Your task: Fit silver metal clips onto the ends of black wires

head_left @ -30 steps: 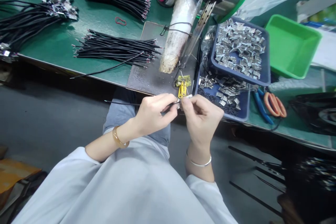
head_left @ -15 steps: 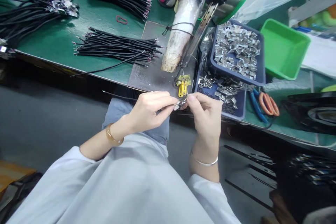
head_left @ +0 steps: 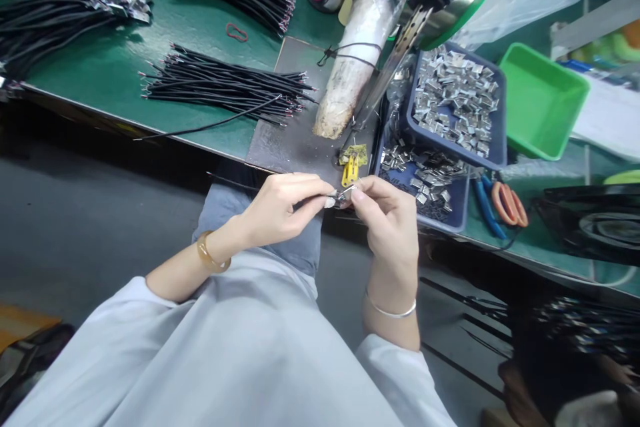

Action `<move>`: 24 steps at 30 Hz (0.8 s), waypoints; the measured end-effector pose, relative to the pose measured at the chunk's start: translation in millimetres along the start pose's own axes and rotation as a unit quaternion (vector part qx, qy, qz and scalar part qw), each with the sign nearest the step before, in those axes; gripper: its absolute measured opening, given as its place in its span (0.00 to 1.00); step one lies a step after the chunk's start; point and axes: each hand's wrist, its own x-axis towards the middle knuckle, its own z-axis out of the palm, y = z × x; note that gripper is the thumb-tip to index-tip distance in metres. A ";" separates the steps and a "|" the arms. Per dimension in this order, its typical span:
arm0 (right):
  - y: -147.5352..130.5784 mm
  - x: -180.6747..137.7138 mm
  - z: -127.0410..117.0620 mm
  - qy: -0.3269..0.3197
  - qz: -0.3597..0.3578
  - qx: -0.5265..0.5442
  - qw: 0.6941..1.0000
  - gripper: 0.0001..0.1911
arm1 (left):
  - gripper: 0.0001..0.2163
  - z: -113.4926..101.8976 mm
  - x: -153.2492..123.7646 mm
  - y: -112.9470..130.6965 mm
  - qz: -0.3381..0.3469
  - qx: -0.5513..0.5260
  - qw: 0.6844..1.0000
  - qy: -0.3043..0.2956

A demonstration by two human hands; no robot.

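Green bench (head_left: 95, 73); loose black wires (head_left: 225, 83) piled left of centre, blue tray (head_left: 460, 152) of metal pieces at right. Left hand (head_left: 285, 207) pinches a single black wire (head_left: 230, 181), tail trailing leftward over the lap. Right hand (head_left: 390, 217) grips a small metal part (head_left: 347, 193) at the wire's other end, near the yellow fixture (head_left: 350, 173).

The held cable (head_left: 227, 180) is black, like the loose cable pile (head_left: 225, 85) on the deep green worktop (head_left: 110, 73), and the small fixture (head_left: 350, 172) is bright yellow. Metal clips (head_left: 440, 83) are silver, the 2 trays (head_left: 501, 117) dark blue, the tub (head_left: 545, 100) vivid green, the tool handles (head_left: 506, 203) orange and blue. The sleeves (head_left: 107, 323) are pale grey, 1 bangle (head_left: 204, 253) amber, the other (head_left: 395, 314) silver.
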 end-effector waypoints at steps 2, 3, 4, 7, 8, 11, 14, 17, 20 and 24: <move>0.5 -3.1 0.6 0.012 -0.038 -0.044 0.998 0.07 | 0.08 0.4 -0.3 -0.7 -0.070 -0.064 0.995 0.014; 1.0 -4.9 1.1 0.028 -0.062 -0.078 0.995 0.06 | 0.07 0.8 -0.1 -0.9 -0.096 -0.089 0.991 0.024; 1.5 -6.8 1.6 0.047 -0.084 -0.111 0.989 0.05 | 0.07 1.4 0.2 -1.0 -0.112 -0.107 0.987 0.037; 2.9 -11.7 3.2 0.113 -0.121 -0.124 0.978 0.06 | 0.06 3.0 2.7 -1.1 -0.130 -0.136 0.980 0.065; 3.2 -12.9 3.6 0.136 -0.127 -0.100 0.978 0.08 | 0.07 3.4 3.8 -1.1 -0.134 -0.139 0.979 0.071; 3.5 -15.1 4.2 0.196 -0.151 -0.061 0.967 0.10 | 0.07 3.8 7.4 -1.0 -0.149 -0.144 0.975 0.080; 3.9 -14.0 5.2 0.198 -0.217 -0.161 0.942 0.09 | 0.07 3.5 10.6 -0.3 -0.161 -0.161 0.971 0.072; 5.6 -9.4 9.1 0.137 -0.284 -0.246 0.916 0.09 | 0.07 4.0 13.6 0.7 -0.177 -0.189 0.964 0.062; 8.3 -4.5 15.6 0.140 -0.225 -0.147 0.953 0.07 | 0.07 6.2 16.6 0.3 -0.189 -0.208 0.957 0.074; 9.9 -0.4 20.4 0.136 -0.104 0.003 0.985 0.06 | 0.06 10.3 20.7 -2.7 -0.207 -0.204 0.951 0.107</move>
